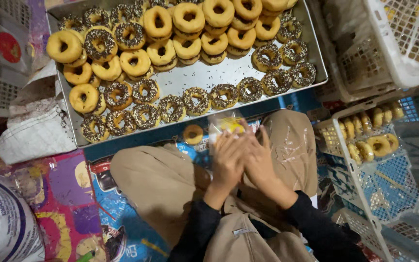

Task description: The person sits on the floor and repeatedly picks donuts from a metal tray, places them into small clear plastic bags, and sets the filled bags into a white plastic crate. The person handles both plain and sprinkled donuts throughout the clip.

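Both my hands meet over my lap, palms close together, pinching a small clear plastic bag (225, 125) with a yellow patch on it. My left hand (228, 160) and my right hand (257, 156) overlap at the fingers. One plain donut (193, 134) lies loose on the mat just left of the bag. Beyond it sits a large metal tray (204, 75) holding several plain glazed donuts (157, 22) and several sprinkle-topped donuts (196, 101).
A white plastic crate (364, 160) at the right holds several bagged donuts (374, 144). More white crates (403, 43) stand at the upper right. White cloth (35, 131) and a printed sack (3, 223) lie at the left. My tan trouser legs are crossed on a colourful mat (69, 194).
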